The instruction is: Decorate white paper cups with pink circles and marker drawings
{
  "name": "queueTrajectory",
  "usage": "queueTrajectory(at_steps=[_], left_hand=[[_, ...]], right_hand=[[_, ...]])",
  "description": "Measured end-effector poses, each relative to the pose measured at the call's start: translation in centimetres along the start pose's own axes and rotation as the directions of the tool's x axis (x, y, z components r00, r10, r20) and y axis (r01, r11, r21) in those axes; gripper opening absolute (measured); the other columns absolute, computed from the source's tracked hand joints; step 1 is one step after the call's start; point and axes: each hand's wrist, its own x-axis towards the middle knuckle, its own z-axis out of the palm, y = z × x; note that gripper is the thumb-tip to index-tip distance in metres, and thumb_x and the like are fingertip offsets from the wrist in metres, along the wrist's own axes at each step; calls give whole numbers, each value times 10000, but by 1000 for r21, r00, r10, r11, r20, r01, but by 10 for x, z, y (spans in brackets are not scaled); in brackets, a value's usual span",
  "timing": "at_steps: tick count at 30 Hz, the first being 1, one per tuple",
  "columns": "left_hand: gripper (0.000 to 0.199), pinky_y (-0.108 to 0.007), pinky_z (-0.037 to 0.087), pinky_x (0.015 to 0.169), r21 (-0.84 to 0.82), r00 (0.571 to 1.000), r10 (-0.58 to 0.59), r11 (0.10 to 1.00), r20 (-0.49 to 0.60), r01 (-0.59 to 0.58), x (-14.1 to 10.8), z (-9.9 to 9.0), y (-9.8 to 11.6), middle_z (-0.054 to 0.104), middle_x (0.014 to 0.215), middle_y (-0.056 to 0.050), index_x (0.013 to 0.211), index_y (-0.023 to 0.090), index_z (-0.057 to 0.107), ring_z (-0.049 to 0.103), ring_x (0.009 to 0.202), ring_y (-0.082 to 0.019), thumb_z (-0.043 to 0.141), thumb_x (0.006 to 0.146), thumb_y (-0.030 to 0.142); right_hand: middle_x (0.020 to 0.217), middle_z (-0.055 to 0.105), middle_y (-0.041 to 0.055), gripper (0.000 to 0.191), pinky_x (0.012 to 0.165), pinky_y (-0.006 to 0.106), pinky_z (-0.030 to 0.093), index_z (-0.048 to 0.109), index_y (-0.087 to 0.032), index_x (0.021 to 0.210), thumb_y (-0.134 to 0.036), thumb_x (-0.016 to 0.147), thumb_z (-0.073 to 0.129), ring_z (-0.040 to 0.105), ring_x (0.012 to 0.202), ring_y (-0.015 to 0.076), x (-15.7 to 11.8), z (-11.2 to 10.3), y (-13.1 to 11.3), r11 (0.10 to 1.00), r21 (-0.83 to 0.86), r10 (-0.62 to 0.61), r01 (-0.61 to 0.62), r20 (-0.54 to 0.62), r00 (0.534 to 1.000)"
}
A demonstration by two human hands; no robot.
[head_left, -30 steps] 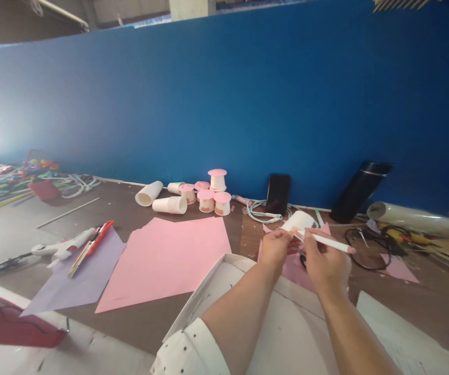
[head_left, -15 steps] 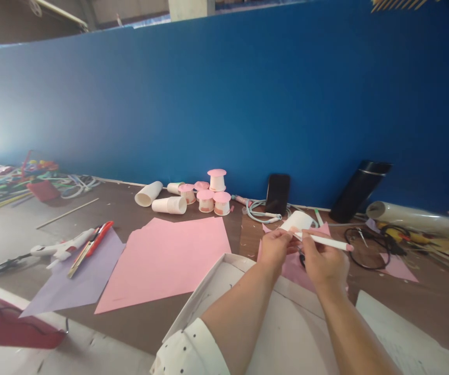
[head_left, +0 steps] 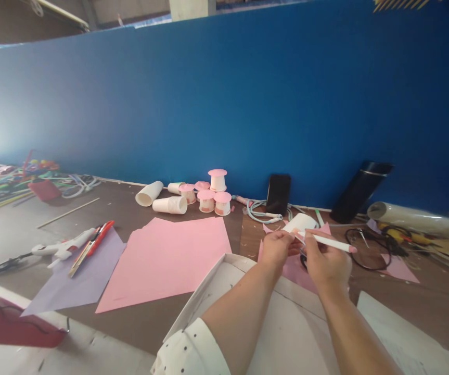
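My left hand (head_left: pixel 278 251) is closed on a white paper cup (head_left: pixel 299 223), which lies tilted with its wide part pointing away from me. In my right hand (head_left: pixel 328 263) is a white marker pen (head_left: pixel 333 242) with a pink end. The pen's tip is close to the cup's side by my left fingertips; whether they touch I cannot tell. Beneath my hands are pink paper pieces (head_left: pixel 298 273), and a dark scissor-like handle (head_left: pixel 303 259) shows partly between them. Several small cups with pink paper tops (head_left: pixel 222 203) stand by the blue panel, one raised above the others.
A pink sheet (head_left: pixel 169 260), a lilac sheet (head_left: pixel 91 276), a utility knife (head_left: pixel 91 247) and a glue gun (head_left: pixel 62 247) lie left. Stacked cups (head_left: pixel 169 205) lie behind. A phone (head_left: pixel 278 194) and black flask (head_left: pixel 359 192) lean against the blue panel (head_left: pixel 224 104). A white tray (head_left: pixel 286 333) sits below my forearms.
My right hand and the marker have shifted slightly right, away from the left fingertips. The left hand still holds the cup in nearly the same place.
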Motion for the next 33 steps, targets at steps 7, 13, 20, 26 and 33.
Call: queueTrajectory(at_steps=[7, 13, 20, 26, 33], left_hand=[[144, -253, 508, 627, -9, 1000, 7, 1000, -2, -7, 1, -1, -1, 608, 590, -47, 613, 123, 592, 609, 570, -123, 674, 707, 196], [195, -254, 518, 643, 29, 1000, 30, 999, 7, -30, -2, 0, 0, 605, 598, -45, 597, 126, 592, 607, 594, -124, 713, 697, 242], [192, -298, 537, 696, 100, 997, 66, 993, 29, -69, -6, 1, 1, 617, 624, -40, 616, 123, 607, 608, 618, -130, 702, 709, 261], [153, -322, 544, 722, 114, 996, 84, 990, 34, -87, -6, 1, 1, 606, 623, -33, 614, 131, 601, 611, 628, -139, 659, 716, 229], [119, -341, 549, 730, 113, 994, 103, 988, 39, -107, -5, 1, -2, 602, 621, -28, 614, 138, 590, 596, 611, -134, 626, 709, 201]], right_hand=[[837, 731, 110, 369, 716, 366, 444, 751, -214, 875, -488, 753, 536, 656, 873, 310, -1, 1, -1, 1000, -2, -19, 19, 5, 1000], [784, 727, 85, 344, 698, 350, 434, 746, -228, 898, -479, 766, 551, 656, 828, 291, -2, -1, -4, 1000, 3, -5, 5, 16, 1000], [862, 737, 80, 365, 689, 350, 429, 740, -239, 884, -529, 764, 555, 656, 845, 292, -1, 0, -4, 1000, 10, -17, 17, -7, 1000], [840, 732, 104, 372, 693, 351, 441, 746, -211, 861, -507, 748, 550, 653, 836, 290, -1, 0, -3, 999, 34, -40, 40, -9, 999], [830, 730, 88, 354, 688, 345, 439, 748, -228, 846, -497, 741, 543, 652, 822, 281, -2, -1, -5, 999, 11, -31, 31, 9, 999]])
